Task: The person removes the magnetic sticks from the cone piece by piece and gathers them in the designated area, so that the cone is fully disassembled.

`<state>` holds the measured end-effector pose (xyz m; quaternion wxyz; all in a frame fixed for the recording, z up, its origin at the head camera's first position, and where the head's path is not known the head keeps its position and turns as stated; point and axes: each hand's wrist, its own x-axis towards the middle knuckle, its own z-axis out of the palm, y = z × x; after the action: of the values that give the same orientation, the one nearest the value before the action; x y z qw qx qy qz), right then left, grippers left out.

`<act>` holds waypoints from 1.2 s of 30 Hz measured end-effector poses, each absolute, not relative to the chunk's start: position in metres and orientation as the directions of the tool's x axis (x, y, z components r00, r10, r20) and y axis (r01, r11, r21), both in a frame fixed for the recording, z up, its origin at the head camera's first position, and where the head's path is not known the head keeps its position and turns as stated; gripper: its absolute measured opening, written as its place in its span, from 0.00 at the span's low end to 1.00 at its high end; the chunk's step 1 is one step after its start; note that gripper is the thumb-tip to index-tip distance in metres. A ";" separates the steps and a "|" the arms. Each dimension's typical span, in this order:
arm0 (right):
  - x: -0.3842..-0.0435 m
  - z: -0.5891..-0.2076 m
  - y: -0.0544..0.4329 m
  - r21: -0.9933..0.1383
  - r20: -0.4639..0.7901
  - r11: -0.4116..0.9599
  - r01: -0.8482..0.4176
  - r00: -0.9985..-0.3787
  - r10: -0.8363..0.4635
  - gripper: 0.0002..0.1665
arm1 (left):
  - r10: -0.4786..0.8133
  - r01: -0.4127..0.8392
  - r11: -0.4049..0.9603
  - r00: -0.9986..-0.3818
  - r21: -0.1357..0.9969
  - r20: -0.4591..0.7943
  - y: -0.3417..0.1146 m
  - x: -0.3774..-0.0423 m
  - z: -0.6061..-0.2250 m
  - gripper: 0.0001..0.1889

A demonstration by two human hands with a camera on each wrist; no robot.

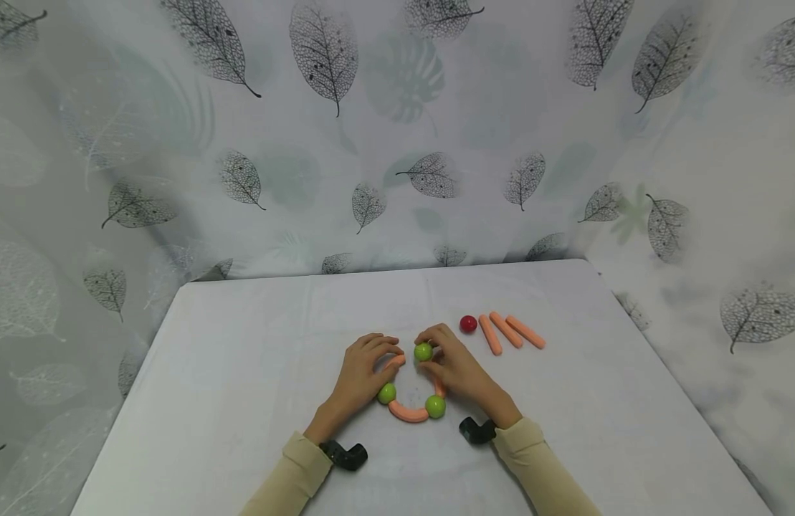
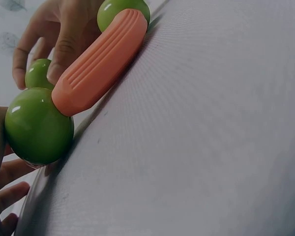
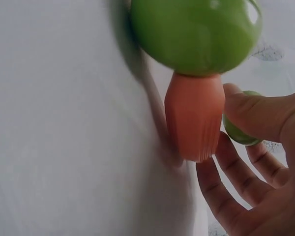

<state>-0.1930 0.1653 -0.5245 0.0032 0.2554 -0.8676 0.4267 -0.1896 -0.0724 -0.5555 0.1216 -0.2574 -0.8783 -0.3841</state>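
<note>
Curved orange sticks and green balls form a ring on the table. My right hand (image 1: 458, 369) pinches a green ball (image 1: 423, 352) between thumb and fingers at the top of the ring. On the upper left, my left hand (image 1: 365, 369) holds a curved orange stick (image 1: 397, 360) between thumb and forefinger, its lower part hidden. Another green ball (image 1: 387, 393) lies by the left thumb. A curved orange stick (image 1: 408, 412) joins it to the lower right green ball (image 1: 435, 406). Below the right palm, an orange stick (image 3: 194, 118) runs up from that lower ball, partly covered in the head view.
Right of the ring lie a red ball (image 1: 468, 324) and three straight orange sticks (image 1: 508, 330). A white cloth covers the table (image 1: 242, 401). Leaf-patterned curtains (image 1: 371, 143) hang behind and beside it. Black wrist devices (image 1: 345, 456) sit at both cuffs.
</note>
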 end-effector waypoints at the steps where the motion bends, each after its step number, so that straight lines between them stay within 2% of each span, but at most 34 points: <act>1: -0.193 -0.524 0.166 -0.739 0.221 0.508 -0.442 -0.872 -0.437 0.24 | 0.360 0.546 0.572 -0.838 0.612 0.411 -0.072 -0.190 -0.556 0.09; 11: -0.194 -0.518 0.178 -0.743 0.209 0.544 -0.389 -0.908 -0.364 0.26 | 0.364 0.556 0.565 -0.831 0.610 0.420 -0.074 -0.190 -0.556 0.09; 19: -0.200 -0.516 0.193 -0.666 0.183 0.669 -0.331 -0.941 -0.284 0.27 | 0.369 0.511 0.600 -0.859 0.616 0.354 -0.074 -0.190 -0.555 0.10; 29: -0.202 -0.507 0.222 -0.582 0.191 0.729 -0.360 -0.932 -0.308 0.22 | 0.369 0.514 0.593 -0.858 0.621 0.358 -0.074 -0.190 -0.556 0.10; 36: -0.201 -0.501 0.241 -0.538 0.145 0.791 -0.292 -0.956 -0.254 0.22 | 0.370 0.526 0.584 -0.850 0.618 0.374 -0.074 -0.191 -0.557 0.10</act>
<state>-0.2005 0.2406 -0.5007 0.0327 0.1444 -0.9457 0.2895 -0.1906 -0.0738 -0.5565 0.1029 -0.2534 -0.8840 -0.3790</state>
